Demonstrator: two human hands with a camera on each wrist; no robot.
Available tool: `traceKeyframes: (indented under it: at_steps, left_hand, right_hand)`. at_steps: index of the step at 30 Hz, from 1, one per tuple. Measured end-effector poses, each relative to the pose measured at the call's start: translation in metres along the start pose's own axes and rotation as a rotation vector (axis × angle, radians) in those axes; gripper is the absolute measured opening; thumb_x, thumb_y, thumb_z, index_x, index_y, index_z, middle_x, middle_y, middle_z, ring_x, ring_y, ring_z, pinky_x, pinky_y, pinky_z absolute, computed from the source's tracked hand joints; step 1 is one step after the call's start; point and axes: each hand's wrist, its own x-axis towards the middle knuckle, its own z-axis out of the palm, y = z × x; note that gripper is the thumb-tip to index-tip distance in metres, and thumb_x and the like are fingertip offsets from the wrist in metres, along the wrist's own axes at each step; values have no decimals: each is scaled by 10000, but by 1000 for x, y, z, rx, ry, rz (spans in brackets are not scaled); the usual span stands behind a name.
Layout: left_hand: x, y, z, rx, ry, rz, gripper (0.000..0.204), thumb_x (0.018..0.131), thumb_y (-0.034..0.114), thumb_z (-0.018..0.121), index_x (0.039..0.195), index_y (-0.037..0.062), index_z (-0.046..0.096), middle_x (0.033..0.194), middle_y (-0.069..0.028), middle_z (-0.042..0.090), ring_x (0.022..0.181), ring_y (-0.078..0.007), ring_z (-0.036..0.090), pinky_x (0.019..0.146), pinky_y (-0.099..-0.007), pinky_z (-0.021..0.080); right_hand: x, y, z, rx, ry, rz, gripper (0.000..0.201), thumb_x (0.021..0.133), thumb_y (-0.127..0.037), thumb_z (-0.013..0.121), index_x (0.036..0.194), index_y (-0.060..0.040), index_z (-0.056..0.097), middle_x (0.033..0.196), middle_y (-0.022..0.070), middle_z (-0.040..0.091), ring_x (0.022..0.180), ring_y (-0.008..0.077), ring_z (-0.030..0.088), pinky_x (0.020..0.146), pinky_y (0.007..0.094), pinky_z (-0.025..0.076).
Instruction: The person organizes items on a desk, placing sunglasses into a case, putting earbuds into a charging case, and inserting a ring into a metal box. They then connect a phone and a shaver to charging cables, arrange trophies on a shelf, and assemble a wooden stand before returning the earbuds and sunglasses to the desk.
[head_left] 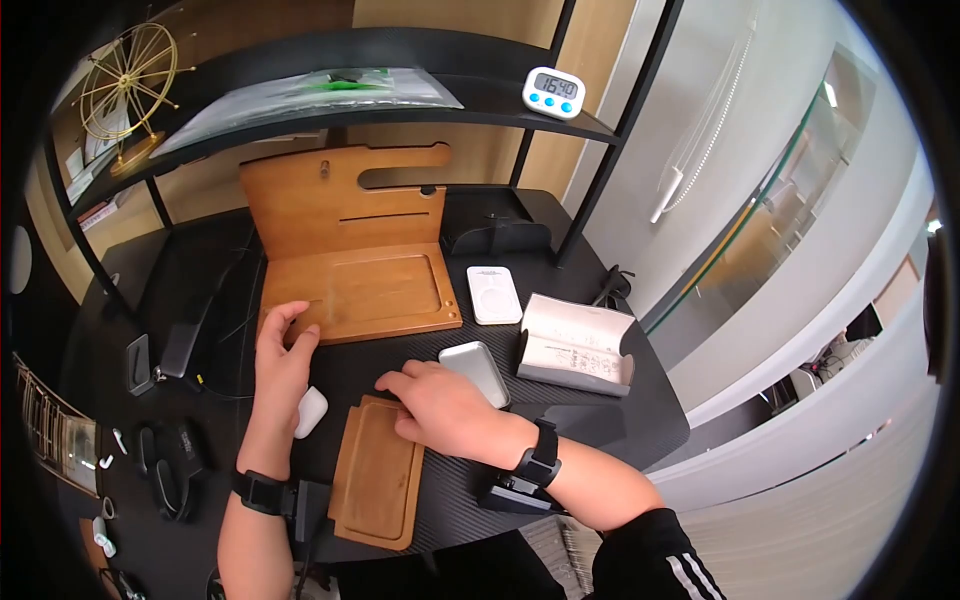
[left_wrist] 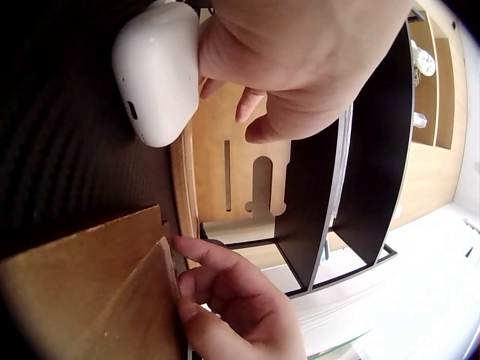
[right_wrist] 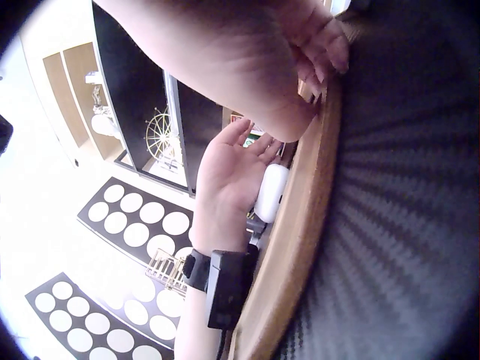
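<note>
My left hand [head_left: 280, 365] reaches over the front left corner of a brown wooden desk stand [head_left: 345, 190], its thumb and fingers apart. Just beside its wrist lies a white earbud case [head_left: 312, 412], large in the left wrist view too. A smaller wooden board [head_left: 378, 470] with a recessed top lies flat on the black table. My right hand [head_left: 445, 408] is at that board's upper right corner, fingers loosely bent, with thumb and fingertips right at its edge in the left wrist view. Next to this hand lies a shallow silver tin [head_left: 474, 372].
Behind the tin lies a white power bank [head_left: 493, 295]; an open glasses case [head_left: 575, 345] stands to its right. Dark cases [head_left: 170, 470] and loose earbuds lie at the left. A black shelf [head_left: 400, 115] with a timer [head_left: 553, 93] spans the back.
</note>
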Motion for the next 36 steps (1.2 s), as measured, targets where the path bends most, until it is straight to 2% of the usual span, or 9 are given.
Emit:
traceKeyframes:
  at_steps: [5, 8, 10, 11, 13, 23, 29, 32, 36]
  left_hand:
    - [0, -2, -2, -7, -9, 5, 263, 830, 21, 569, 1092, 49, 563, 1067, -42, 527, 965, -112, 471, 865, -239, 366]
    - [1, -4, -3, 20, -11, 14, 269, 830, 26, 568, 1098, 51, 562, 1104, -59, 531, 1047, -144, 473, 905, -254, 352]
    - [1, -4, -2, 21, -12, -2, 269, 831, 28, 567, 1099, 52, 562, 1115, -62, 531, 1066, -151, 471, 914, -256, 349]
    - [1, -4, -2, 20, -16, 9, 268, 831, 30, 565, 1099, 49, 562, 1110, -59, 534, 1066, -147, 471, 914, -253, 348]
    - [0, -5, -2, 14, -18, 15, 267, 832, 31, 564, 1098, 47, 561, 1106, -55, 538, 1065, -143, 471, 914, -250, 347]
    - [-1, -4, -1, 18, -22, 18, 261, 831, 33, 567, 1092, 40, 559, 1055, -55, 552, 1014, -124, 482, 881, -236, 359]
    - [0, -6, -3, 37, -7, 51, 256, 830, 32, 567, 1085, 41, 564, 1050, -48, 553, 982, -118, 488, 856, -236, 370]
    - [-2, 5, -2, 40, -33, 1, 233, 844, 4, 525, 1074, 31, 551, 1106, -57, 534, 1109, -168, 472, 958, -285, 339]
    - [-1, 3, -2, -3, -32, -23, 227, 843, 1, 529, 1065, 36, 561, 1115, -63, 536, 1125, -173, 469, 962, -290, 338]
  right_hand:
    - [0, 1, 0, -12, 23, 68, 339, 734, -100, 575, 1069, -47, 578, 908, 138, 554, 860, 317, 570, 743, 389, 480]
    - [1, 3, -2, -2, 16, 98, 382, 749, -195, 635, 1097, -49, 575, 900, 138, 543, 861, 311, 569, 743, 379, 477]
    - [0, -3, -8, 4, -62, 116, 569, 707, -355, 724, 1168, -67, 555, 931, 135, 526, 904, 299, 550, 771, 361, 466]
    - [0, -4, -8, 3, -64, 117, 569, 707, -355, 724, 1168, -67, 555, 931, 135, 526, 904, 299, 550, 771, 361, 466]
    - [-3, -4, -9, 6, -87, 51, 771, 616, -461, 782, 1227, -71, 521, 960, 133, 508, 952, 293, 521, 817, 354, 447]
    - [2, -6, -10, 33, -146, 183, 825, 598, -386, 812, 1265, -50, 463, 958, 156, 524, 965, 319, 525, 850, 371, 436]
    - [3, 4, 0, 99, -67, 177, 528, 728, -282, 731, 1172, -62, 547, 885, 136, 548, 834, 287, 575, 737, 365, 471]
    - [5, 9, 3, 132, 72, 132, 290, 777, -180, 661, 1034, -51, 627, 792, 115, 560, 745, 266, 590, 658, 346, 479]
    - [6, 8, -4, 150, 51, 122, 260, 757, -131, 642, 1001, -39, 640, 805, 120, 583, 726, 268, 600, 652, 338, 488]
